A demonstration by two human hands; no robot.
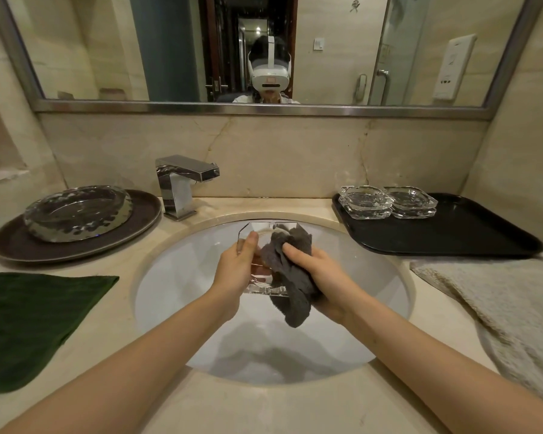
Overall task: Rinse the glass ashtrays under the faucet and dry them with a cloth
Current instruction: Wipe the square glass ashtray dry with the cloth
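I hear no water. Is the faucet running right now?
Off, as far as it shows: no stream falls from the faucet spout into the sink.

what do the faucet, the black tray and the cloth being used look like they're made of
Faucet: polished chrome-look metal, mirror reflections. Black tray: probably plastic, smooth with a dull sheen. Grey cloth: soft napped fabric, likely terry or microfibre, fuzzy and crumpled.
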